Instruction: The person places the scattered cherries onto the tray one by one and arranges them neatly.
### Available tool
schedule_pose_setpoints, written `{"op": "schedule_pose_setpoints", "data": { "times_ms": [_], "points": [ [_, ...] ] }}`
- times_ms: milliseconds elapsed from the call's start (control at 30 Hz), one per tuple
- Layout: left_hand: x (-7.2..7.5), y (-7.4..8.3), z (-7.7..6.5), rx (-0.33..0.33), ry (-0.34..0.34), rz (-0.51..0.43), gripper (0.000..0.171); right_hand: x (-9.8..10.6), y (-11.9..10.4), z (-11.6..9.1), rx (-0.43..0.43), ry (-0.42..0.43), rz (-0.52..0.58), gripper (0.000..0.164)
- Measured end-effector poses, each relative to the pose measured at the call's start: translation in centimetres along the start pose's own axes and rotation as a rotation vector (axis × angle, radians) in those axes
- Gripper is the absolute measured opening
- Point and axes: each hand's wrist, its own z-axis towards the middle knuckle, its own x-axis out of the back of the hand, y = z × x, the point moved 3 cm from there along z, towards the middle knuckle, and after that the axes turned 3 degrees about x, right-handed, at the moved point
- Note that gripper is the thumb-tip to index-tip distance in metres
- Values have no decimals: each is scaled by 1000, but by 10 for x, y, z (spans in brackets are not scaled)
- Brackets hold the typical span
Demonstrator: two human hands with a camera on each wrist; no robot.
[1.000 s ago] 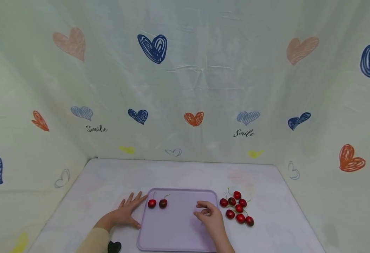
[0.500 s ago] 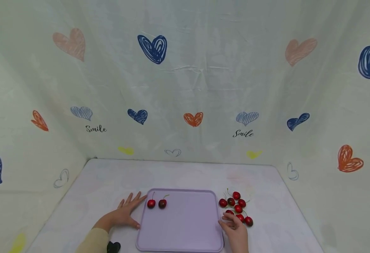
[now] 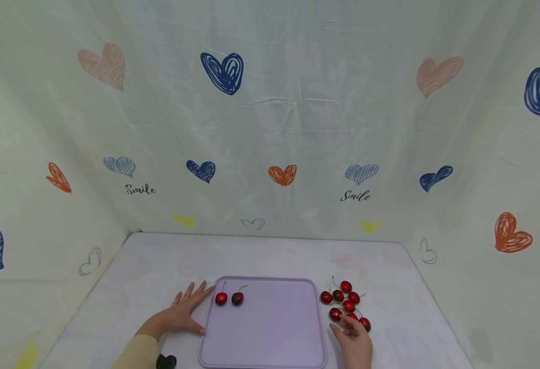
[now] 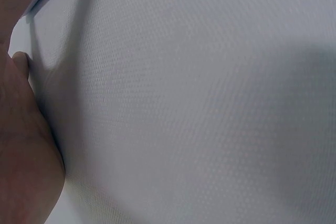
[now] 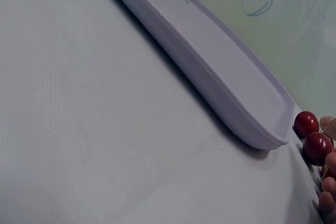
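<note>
A lilac tray (image 3: 262,328) lies on the white table, with two dark red cherries (image 3: 221,298) at its far left corner, stems up. My left hand (image 3: 182,312) rests spread at the tray's left side, thumb and one fingertip at its rim; only part of this hand (image 4: 26,145) shows in the left wrist view. Right of the tray is a cluster of several cherries (image 3: 338,295). Over its near side is my right hand (image 3: 355,341), thumb and forefinger apart, partly covering a cherry. In the right wrist view its fingertips (image 5: 328,187) are beside the cherries (image 5: 317,148).
A black heart-shaped thing (image 3: 166,361) lies by the left sleeve (image 3: 138,352). Behind the table (image 3: 251,256) hangs a pale curtain (image 3: 270,123) printed with hearts, which also runs along both sides.
My right hand has moved right, from above the tray to the near side of the cherry cluster. The left hand stays in place, and the two cherries on the tray have not moved.
</note>
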Motion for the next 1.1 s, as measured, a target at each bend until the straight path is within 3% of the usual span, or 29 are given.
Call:
{"op": "schedule_pose_setpoints", "data": {
  "times_ms": [167, 433, 600, 767, 900, 1100],
  "points": [
    [0, 0, 1, 16, 1, 13, 108, 1, -1, 8, 46, 35, -54, 38],
    [0, -6, 3, 14, 1, 15, 109, -1, -4, 17, 70, -2, -126, 43],
    [0, -3, -1, -1, 5, -5, 109, -7, -5, 19, 22, -18, -172, 47],
    [-4, -2, -4, 27, -4, -19, 108, -9, -2, 18, 3, -39, -236, 52],
    [-6, -3, -5, 35, -7, -18, 107, -11, 0, 18, -9, -37, -240, 51],
    [-4, -10, 1, -6, 24, -35, 109, -10, -6, 19, -4, -19, -176, 47]
  ]
}}
